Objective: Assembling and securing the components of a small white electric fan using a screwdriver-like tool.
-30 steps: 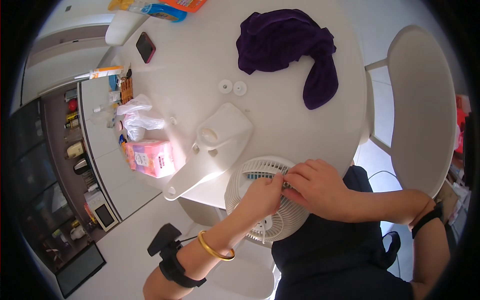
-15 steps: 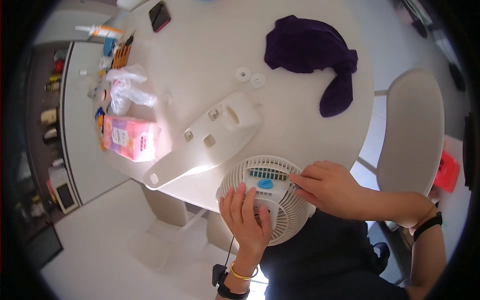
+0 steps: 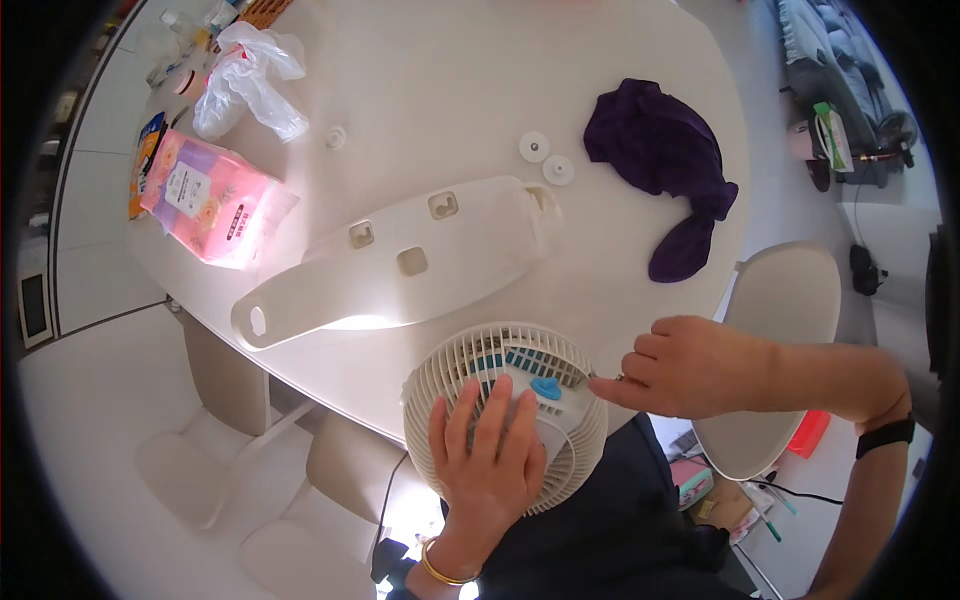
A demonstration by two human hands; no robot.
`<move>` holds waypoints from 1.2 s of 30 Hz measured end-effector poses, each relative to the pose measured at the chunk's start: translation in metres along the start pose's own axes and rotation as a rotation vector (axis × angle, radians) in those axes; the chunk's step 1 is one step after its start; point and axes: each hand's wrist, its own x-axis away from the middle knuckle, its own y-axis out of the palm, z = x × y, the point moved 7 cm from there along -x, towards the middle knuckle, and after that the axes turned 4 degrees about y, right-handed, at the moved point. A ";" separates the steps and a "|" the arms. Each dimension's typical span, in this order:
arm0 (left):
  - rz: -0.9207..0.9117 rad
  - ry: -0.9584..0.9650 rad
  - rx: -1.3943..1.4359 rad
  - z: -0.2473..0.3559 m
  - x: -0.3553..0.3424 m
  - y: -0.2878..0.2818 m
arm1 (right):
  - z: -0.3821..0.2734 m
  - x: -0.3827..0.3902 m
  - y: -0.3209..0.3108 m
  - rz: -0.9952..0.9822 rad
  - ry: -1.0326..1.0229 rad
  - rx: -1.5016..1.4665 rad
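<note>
A cream round fan head (image 3: 475,348) with a ribbed grille and a blue knob (image 3: 546,388) rests in front of my body at the table's near edge. My left hand (image 3: 487,460) lies on it with fingers spread. At its right rim my right hand (image 3: 680,370) is closed, the index finger and thumb tips at the grille's edge. Whatever they pinch is too small to make out. Beyond the fan, a long cream plastic stand piece (image 3: 390,265) with square openings lies on the table.
A purple cloth (image 3: 655,140) lies at the right of the table (image 3: 430,90), near two small white discs (image 3: 535,147). On the left are a pink tissue pack (image 3: 215,200) and a white plastic bag (image 3: 250,85). Chairs (image 3: 775,350) stand around the table.
The view has shifted, so the table things sit differently. My left hand's fingers are spread wider over the grille. My right hand stays at the fan's right rim, its fingers more curled.
</note>
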 end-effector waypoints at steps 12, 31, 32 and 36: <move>-0.025 0.009 0.028 0.005 -0.002 0.001 | -0.013 0.007 0.029 0.517 0.633 -0.450; -0.034 0.036 0.011 0.004 -0.002 0.002 | -0.010 0.006 0.044 0.405 0.791 -0.505; -0.026 0.027 0.001 0.003 -0.002 0.002 | -0.006 0.007 0.045 0.355 0.728 -0.494; -0.025 0.020 -0.009 0.003 -0.001 0.003 | -0.009 0.005 0.042 0.295 0.494 -0.417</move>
